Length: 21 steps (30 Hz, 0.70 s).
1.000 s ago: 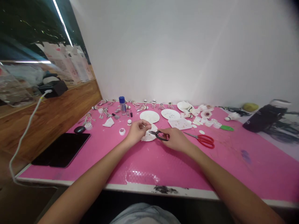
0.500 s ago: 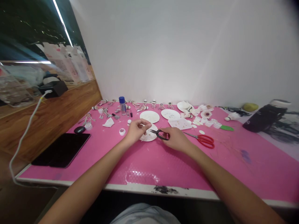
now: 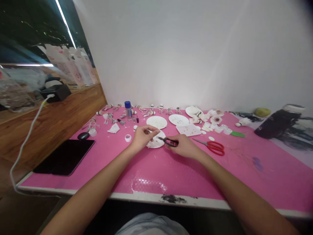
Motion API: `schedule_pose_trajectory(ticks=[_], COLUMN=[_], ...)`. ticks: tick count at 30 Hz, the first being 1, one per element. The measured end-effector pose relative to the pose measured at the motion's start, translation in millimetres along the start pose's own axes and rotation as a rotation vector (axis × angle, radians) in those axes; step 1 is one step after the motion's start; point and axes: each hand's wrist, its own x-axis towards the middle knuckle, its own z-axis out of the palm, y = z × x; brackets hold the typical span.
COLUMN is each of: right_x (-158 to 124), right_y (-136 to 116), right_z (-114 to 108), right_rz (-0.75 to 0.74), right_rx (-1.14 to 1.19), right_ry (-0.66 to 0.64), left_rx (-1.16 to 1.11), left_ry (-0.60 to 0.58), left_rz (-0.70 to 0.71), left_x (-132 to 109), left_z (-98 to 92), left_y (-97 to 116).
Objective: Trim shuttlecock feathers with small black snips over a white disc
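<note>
My left hand (image 3: 142,136) is closed in a pinch over a small white paper plate (image 3: 156,143) on the pink table mat (image 3: 171,169); whatever the fingertips hold is too small to make out. My right hand (image 3: 185,146) grips small black scissors (image 3: 167,140), their blades pointing left over the plate toward my left fingertips. Both forearms reach in from the near edge.
Red-handled scissors (image 3: 212,146) lie just right of my right hand. Further back are white plates (image 3: 156,122), a blue-capped bottle (image 3: 128,110), shuttlecocks (image 3: 242,122) and small white caps (image 3: 127,138). A black tablet (image 3: 64,156) and mouse (image 3: 83,135) sit at left; a dark bag (image 3: 277,123) at far right.
Both hands stay over the plate. The black scissors shifted slightly, and my left fingers adjusted their pinch a little.
</note>
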Motion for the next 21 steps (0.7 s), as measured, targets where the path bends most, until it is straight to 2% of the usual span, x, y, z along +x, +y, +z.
schedule_pose_trajectory(ticks=[21], right_x=[-2.4], right_y=[-7.1], right_z=[-0.6], right_rz=[0.02], right_rx=[-0.025], right_ry=[0.018], left_rx=[0.038], left_ry=[-0.042], left_rz=[0.071], left_x=[-0.1], left_z=[1.3], left_y=[-2.8])
